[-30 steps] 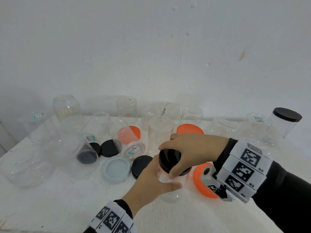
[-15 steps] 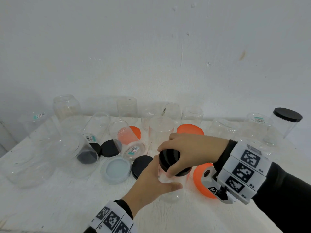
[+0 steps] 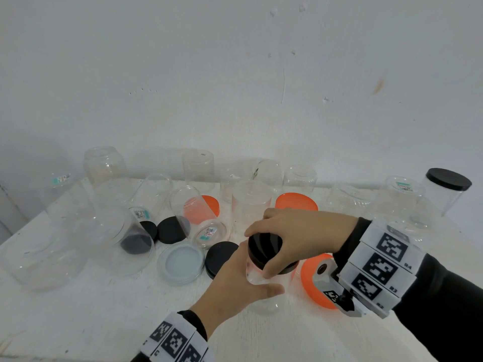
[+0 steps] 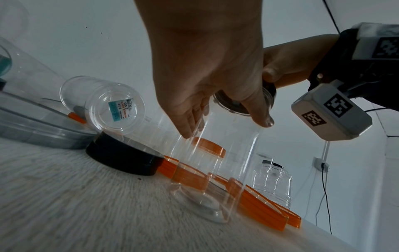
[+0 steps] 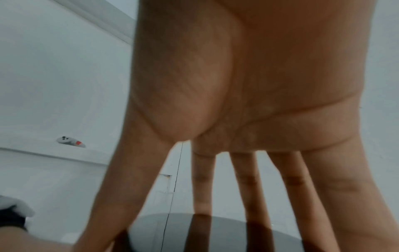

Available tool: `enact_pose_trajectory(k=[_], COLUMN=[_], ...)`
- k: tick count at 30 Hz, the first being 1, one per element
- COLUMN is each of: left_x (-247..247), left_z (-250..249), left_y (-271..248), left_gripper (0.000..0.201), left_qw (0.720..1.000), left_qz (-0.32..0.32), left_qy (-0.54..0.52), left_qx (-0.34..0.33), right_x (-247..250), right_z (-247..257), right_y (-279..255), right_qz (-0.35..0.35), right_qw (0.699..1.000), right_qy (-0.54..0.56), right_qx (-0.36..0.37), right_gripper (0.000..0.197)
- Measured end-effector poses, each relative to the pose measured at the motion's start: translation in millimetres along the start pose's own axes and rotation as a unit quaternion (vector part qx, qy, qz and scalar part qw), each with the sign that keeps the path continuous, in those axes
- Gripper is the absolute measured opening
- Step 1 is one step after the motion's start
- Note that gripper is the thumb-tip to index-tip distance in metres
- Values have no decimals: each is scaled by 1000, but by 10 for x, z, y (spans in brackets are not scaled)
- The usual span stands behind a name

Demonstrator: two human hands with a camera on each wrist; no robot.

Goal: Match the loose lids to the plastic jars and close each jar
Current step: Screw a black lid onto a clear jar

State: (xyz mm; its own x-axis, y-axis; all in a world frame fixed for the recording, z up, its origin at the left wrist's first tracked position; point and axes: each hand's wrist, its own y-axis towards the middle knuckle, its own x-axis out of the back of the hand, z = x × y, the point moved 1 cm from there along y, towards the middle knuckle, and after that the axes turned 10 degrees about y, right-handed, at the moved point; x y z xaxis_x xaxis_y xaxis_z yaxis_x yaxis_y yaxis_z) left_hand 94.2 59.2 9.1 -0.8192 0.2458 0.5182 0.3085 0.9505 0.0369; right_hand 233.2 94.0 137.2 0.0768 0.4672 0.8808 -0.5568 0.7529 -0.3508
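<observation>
A clear plastic jar [image 3: 264, 305] [image 4: 215, 179] stands upright on the white table near its front edge. My left hand [image 3: 235, 280] [image 4: 207, 71] grips its upper wall. A black lid [image 3: 262, 250] [image 5: 226, 228] sits on the jar's mouth. My right hand [image 3: 295, 236] [image 5: 248, 102] grips that lid from above, thumb on the near side and fingers on the far side. Loose lids lie close by: a black lid [image 3: 222, 257] [image 4: 123, 158], a translucent pale lid [image 3: 180, 263], and an orange lid [image 3: 313, 280] [image 4: 265, 209] to the jar's right.
Several open clear jars stand or lie across the back and left of the table [image 3: 78, 317]. One lying jar [image 3: 198, 218] [image 4: 108, 105] has a price sticker. More orange lids [image 3: 296, 202] and black lids [image 3: 171, 229] sit among them. A closed black-lidded jar [image 3: 444, 189] stands far right.
Both hands stay on the same jar and lid. My right hand's fingers have shifted slightly round the lid; the jar has barely moved.
</observation>
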Motion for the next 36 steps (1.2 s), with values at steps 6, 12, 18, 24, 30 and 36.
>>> enact_pose_trajectory(k=[6, 12, 18, 24, 30, 36], left_x=[-4, -6, -2, 1, 0, -14], left_z=[12, 1, 5, -7, -10, 8], left_y=[10, 4, -2, -6, -10, -4], left_gripper=[77, 76, 79, 75, 73, 80], left_qw=[1000, 1000, 1000, 1000, 1000, 1000], left_qz=[2, 0, 8, 4, -1, -3], left_qy=[-2, 0, -11, -5, 3, -11], left_qx=[9, 1, 5, 6, 2, -3], right_x=[-10, 65, 7, 3, 28, -65], right_z=[-10, -28, -8, 45, 17, 2], right_y=[29, -17, 4, -3, -13, 20], right_qz=[-4, 38, 0, 10, 34, -31], right_qw=[999, 999, 999, 999, 999, 996], right_qy=[-11, 24, -15, -30, -3, -67], right_qx=[-30, 10, -32, -45, 0, -48], right_gripper=[77, 74, 75, 75, 74, 76])
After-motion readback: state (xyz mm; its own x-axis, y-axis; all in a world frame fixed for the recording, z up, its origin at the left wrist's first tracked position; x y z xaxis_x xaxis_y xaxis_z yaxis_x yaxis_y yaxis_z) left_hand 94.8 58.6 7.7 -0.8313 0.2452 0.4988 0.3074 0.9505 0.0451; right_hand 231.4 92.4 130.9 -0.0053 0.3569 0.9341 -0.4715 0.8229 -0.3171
